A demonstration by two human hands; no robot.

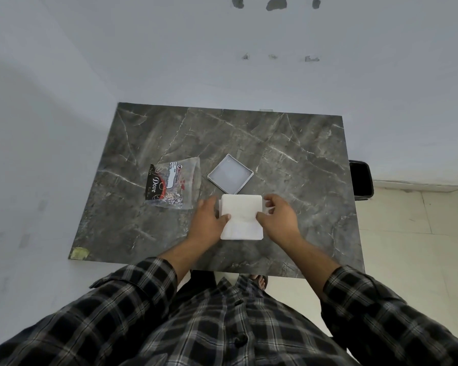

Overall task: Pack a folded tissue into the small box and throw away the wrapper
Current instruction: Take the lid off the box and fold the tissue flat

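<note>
**Both hands on the folded tissue**

A white folded tissue (241,217) lies flat on the dark marble counter (288,159), toward its near edge. Your left hand (206,222) pinches its left side and your right hand (277,217) pinches its right side. Just beyond the tissue sits the small box (230,177), open and square, touching the tissue's far edge. The clear wrapper (173,182) lies nearer the counter's left edge. A black bin (361,180) stands past the right edge.
</note>
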